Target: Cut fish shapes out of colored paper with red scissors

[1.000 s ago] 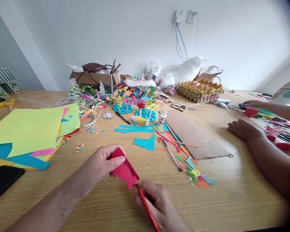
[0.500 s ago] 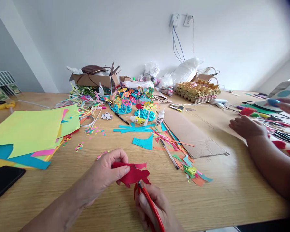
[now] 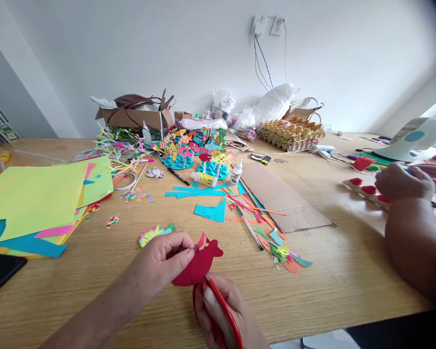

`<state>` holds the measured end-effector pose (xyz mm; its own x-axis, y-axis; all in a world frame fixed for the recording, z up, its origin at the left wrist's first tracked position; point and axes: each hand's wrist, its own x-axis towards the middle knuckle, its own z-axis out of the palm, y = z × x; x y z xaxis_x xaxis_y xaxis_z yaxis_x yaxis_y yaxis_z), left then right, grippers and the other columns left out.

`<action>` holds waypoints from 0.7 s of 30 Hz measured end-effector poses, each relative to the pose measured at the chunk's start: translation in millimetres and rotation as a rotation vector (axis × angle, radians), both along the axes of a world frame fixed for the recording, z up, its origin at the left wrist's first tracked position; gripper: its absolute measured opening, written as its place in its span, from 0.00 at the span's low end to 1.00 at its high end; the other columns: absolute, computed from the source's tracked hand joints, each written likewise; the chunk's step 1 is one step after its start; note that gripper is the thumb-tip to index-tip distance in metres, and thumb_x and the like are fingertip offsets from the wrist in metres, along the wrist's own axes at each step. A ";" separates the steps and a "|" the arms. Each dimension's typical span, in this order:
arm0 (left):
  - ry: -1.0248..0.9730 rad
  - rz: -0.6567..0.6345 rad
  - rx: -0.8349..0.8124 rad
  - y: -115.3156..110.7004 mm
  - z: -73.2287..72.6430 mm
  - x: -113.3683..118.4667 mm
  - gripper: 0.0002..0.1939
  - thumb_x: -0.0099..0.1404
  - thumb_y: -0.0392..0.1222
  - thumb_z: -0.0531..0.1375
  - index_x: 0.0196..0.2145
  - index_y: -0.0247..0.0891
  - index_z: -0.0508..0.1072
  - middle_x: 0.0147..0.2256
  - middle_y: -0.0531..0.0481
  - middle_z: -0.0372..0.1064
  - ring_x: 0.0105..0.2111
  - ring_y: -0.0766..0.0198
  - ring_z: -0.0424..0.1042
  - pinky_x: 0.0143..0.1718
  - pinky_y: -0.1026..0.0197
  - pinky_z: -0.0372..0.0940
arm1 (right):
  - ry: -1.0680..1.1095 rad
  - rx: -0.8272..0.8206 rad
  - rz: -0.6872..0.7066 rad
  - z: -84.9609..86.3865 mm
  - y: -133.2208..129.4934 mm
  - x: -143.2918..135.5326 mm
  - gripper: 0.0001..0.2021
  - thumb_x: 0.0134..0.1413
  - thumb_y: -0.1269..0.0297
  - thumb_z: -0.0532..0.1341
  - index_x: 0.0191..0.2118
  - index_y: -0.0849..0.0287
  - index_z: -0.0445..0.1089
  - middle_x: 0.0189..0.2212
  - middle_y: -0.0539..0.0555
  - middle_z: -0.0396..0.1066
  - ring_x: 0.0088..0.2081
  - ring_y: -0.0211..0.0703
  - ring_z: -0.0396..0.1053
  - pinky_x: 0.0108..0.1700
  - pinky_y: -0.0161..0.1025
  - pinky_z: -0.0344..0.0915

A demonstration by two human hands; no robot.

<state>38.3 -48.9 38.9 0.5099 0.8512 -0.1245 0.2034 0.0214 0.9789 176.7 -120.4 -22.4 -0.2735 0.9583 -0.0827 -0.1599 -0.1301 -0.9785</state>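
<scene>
My left hand pinches a dark red paper fish by its upper edge, its tail pointing up to the right. A thin red paper scrap hangs at the fish's top. In my right hand are red-handled scissors, their blades just under the fish's lower edge and mostly hidden behind it. Behind my left hand lie several coloured paper fish. Blue paper offcuts and a pen lie beyond the red fish.
Coloured paper sheets and a black phone lie left. Glue bottles stand near paper-fish models. Cardboard and paper scraps lie right of centre. A co-worker's hands work at the far right.
The red fish has been turned in my left hand, its tail now tilting upward. The scissors have shifted slightly left. The co-worker's hands have come together.
</scene>
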 end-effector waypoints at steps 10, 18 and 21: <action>-0.028 0.120 -0.138 -6.6 1.5 5.3 0.13 0.54 0.48 0.57 0.19 0.39 0.62 0.17 0.59 0.54 0.18 0.70 0.50 0.19 0.67 0.46 | 0.031 0.002 0.010 1.1 1.0 -0.3 0.26 0.52 0.38 0.50 0.19 0.58 0.57 0.11 0.44 0.54 0.14 0.31 0.50 0.17 0.29 0.48; -0.070 0.106 -0.192 -12.5 -7.1 10.1 0.14 0.59 0.49 0.54 0.22 0.39 0.60 0.18 0.59 0.54 0.19 0.70 0.50 0.20 0.67 0.47 | -0.007 0.057 0.004 1.4 -0.2 -0.7 0.26 0.53 0.39 0.48 0.21 0.58 0.58 0.12 0.44 0.54 0.14 0.32 0.51 0.19 0.30 0.50; -0.044 0.108 -0.126 -13.0 -7.8 11.0 0.13 0.60 0.47 0.53 0.21 0.39 0.60 0.19 0.58 0.55 0.20 0.69 0.52 0.21 0.67 0.48 | 0.019 0.068 -0.005 -0.9 -0.8 -1.3 0.24 0.54 0.40 0.49 0.24 0.58 0.59 0.12 0.44 0.54 0.14 0.31 0.50 0.18 0.29 0.49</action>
<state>49.3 -61.9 31.1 0.4239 0.8803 -0.2132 0.1504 0.1637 0.9750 175.4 -121.2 -23.3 -0.2698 0.9629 -0.0119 -0.1788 -0.0622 -0.9819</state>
